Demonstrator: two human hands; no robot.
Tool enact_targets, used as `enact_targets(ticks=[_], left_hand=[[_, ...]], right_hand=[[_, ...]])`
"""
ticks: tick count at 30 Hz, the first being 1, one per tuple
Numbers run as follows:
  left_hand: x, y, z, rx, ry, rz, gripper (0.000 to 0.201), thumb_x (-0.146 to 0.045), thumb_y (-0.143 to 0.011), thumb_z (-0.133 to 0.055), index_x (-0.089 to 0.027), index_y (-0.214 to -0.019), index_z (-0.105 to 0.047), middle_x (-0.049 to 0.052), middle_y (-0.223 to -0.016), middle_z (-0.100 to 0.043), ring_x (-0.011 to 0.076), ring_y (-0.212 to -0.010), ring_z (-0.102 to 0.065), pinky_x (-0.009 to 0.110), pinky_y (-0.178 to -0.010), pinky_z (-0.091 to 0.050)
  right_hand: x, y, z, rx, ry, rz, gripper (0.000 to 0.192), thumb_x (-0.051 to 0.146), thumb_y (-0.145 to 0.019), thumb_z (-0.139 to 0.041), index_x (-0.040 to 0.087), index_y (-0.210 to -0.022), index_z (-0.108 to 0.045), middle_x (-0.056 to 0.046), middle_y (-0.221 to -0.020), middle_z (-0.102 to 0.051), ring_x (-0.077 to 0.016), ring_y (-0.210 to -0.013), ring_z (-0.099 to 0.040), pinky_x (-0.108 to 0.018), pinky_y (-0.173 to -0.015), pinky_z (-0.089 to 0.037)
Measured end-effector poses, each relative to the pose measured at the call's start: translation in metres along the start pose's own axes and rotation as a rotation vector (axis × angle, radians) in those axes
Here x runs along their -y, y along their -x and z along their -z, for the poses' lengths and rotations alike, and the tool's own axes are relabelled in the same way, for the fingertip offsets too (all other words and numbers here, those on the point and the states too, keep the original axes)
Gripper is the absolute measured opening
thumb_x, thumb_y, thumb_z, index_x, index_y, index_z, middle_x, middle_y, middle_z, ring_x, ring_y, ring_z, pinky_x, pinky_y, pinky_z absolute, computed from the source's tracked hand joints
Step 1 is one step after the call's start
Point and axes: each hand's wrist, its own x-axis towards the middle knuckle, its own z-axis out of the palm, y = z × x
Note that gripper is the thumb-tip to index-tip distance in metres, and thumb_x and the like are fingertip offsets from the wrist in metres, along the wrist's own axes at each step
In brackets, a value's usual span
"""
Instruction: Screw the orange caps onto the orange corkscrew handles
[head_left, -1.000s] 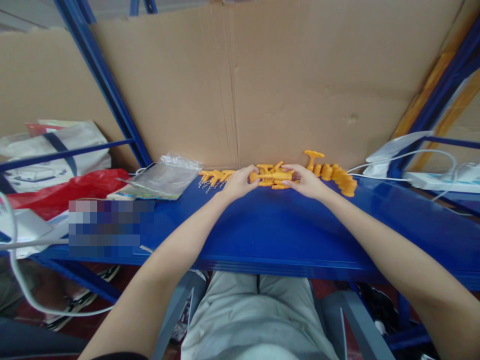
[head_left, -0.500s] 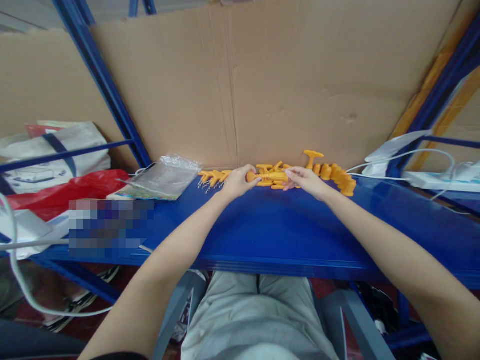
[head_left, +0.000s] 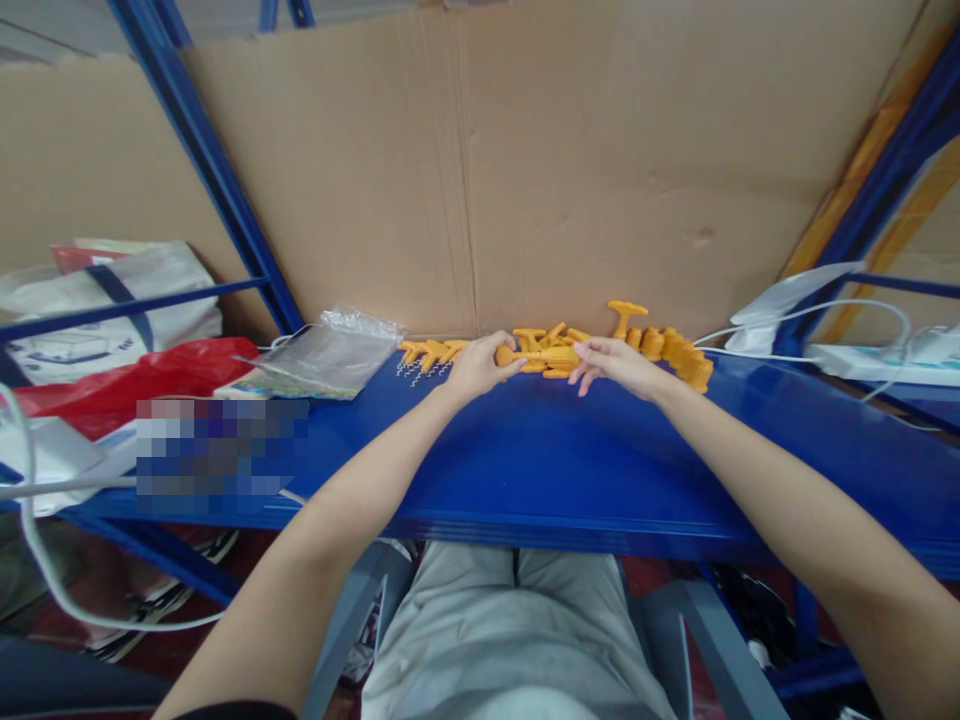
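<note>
My left hand (head_left: 480, 368) is closed, thumb and fingers pinching the rounded left end of an orange plastic corkscrew (head_left: 553, 356). Its wider ribbed body points right, where the fingertips of my right hand (head_left: 615, 365) grip the other end, the lower fingers spread loosely. Behind the held piece lies a pile of orange T-shaped handles (head_left: 531, 334). Left of my left hand, corkscrews with bare metal spirals (head_left: 427, 356) lie in a row. To the right of my right hand, several orange cylindrical sleeves (head_left: 679, 355) form a curved line, near a T-handled piece (head_left: 625, 314).
The blue shelf top (head_left: 540, 460) backs onto a cardboard panel (head_left: 585, 160). A clear plastic bag (head_left: 330, 355) lies on the left, near a red bag (head_left: 165, 385) and a blurred-out patch. White cables (head_left: 904, 320) run along the right end.
Both hands keep hold of the corkscrew. The lower fingers of my right hand have spread and dropped slightly, and the held piece has shifted a little to the right.
</note>
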Motion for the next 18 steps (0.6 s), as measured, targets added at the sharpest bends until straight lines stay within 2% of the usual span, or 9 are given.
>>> enact_targets(ticks=[3, 5, 8, 10, 11, 13, 16, 18], left_hand=[[0.001, 0.000, -0.002, 0.004, 0.028, -0.007, 0.022, -0.034, -0.083, -0.074, -0.020, -0.090, -0.059, -0.006, -0.060, -0.061, 0.0138, -0.059, -0.058, 0.023, -0.060, -0.038], [0.003, 0.000, -0.002, 0.009, 0.059, 0.000, 0.021, -0.034, -0.084, -0.073, -0.021, -0.091, -0.059, -0.007, -0.057, -0.059, 0.0133, -0.057, -0.057, 0.023, -0.059, -0.038], [0.004, -0.001, -0.002, 0.008, 0.086, 0.007, 0.021, -0.034, -0.083, -0.073, -0.021, -0.090, -0.058, -0.008, -0.055, -0.058, 0.0128, -0.055, -0.055, 0.022, -0.057, -0.037], [0.005, -0.001, -0.002, 0.007, 0.090, 0.004, 0.021, -0.034, -0.083, -0.073, -0.021, -0.090, -0.058, -0.008, -0.056, -0.058, 0.0126, -0.055, -0.055, 0.022, -0.056, -0.036], [0.005, -0.001, -0.002, 0.009, 0.089, 0.002, 0.022, -0.035, -0.082, -0.073, -0.021, -0.089, -0.058, -0.008, -0.056, -0.058, 0.0125, -0.055, -0.055, 0.022, -0.056, -0.036], [0.004, -0.001, -0.002, 0.013, 0.087, -0.002, 0.022, -0.035, -0.082, -0.073, -0.021, -0.089, -0.058, -0.008, -0.056, -0.058, 0.0125, -0.055, -0.055, 0.022, -0.056, -0.036], [0.003, 0.000, -0.002, 0.020, 0.087, -0.007, 0.021, -0.034, -0.082, -0.073, -0.021, -0.089, -0.058, -0.008, -0.055, -0.057, 0.0124, -0.054, -0.055, 0.022, -0.056, -0.036], [0.003, 0.000, -0.003, 0.022, 0.094, -0.017, 0.021, -0.034, -0.083, -0.072, -0.021, -0.089, -0.058, -0.008, -0.055, -0.057, 0.0122, -0.054, -0.055, 0.022, -0.056, -0.036]], right_hand=[[0.001, -0.001, -0.006, -0.057, 0.036, -0.055, 0.049, 0.067, -0.095, -0.052, 0.020, -0.080, -0.055, -0.007, -0.063, -0.070, -0.0152, -0.045, -0.063, -0.027, -0.047, -0.052], [0.002, -0.001, -0.006, -0.093, 0.074, -0.084, 0.052, 0.068, -0.096, -0.047, 0.019, -0.082, -0.057, -0.008, -0.066, -0.071, -0.0139, -0.044, -0.062, -0.025, -0.043, -0.047], [0.000, -0.003, 0.000, -0.104, 0.089, -0.054, 0.040, 0.057, -0.093, -0.062, 0.019, -0.104, -0.062, -0.008, -0.089, -0.076, -0.0135, -0.054, -0.068, -0.024, -0.050, -0.050], [-0.002, -0.003, 0.004, -0.077, 0.080, 0.009, 0.046, 0.045, -0.083, -0.078, 0.021, -0.118, -0.060, -0.007, -0.102, -0.075, -0.0139, -0.063, -0.072, -0.025, -0.058, -0.055], [-0.003, -0.004, 0.006, -0.068, 0.074, 0.035, 0.051, 0.041, -0.078, -0.083, 0.022, -0.119, -0.060, -0.006, -0.104, -0.075, -0.0139, -0.065, -0.072, -0.026, -0.061, -0.056], [-0.005, -0.003, 0.007, -0.062, 0.058, 0.054, 0.049, 0.039, -0.074, -0.086, 0.020, -0.112, -0.061, -0.005, -0.098, -0.076, -0.0139, -0.064, -0.071, -0.028, -0.064, -0.057], [-0.003, -0.001, 0.005, -0.049, 0.039, 0.016, 0.038, 0.048, -0.079, -0.082, 0.017, -0.094, -0.063, -0.006, -0.083, -0.076, -0.0145, -0.061, -0.070, -0.029, -0.064, -0.056], [-0.001, 0.000, 0.001, -0.042, 0.031, -0.010, 0.041, 0.056, -0.083, -0.076, 0.017, -0.084, -0.063, -0.008, -0.076, -0.075, -0.0152, -0.059, -0.069, -0.029, -0.063, -0.056]])
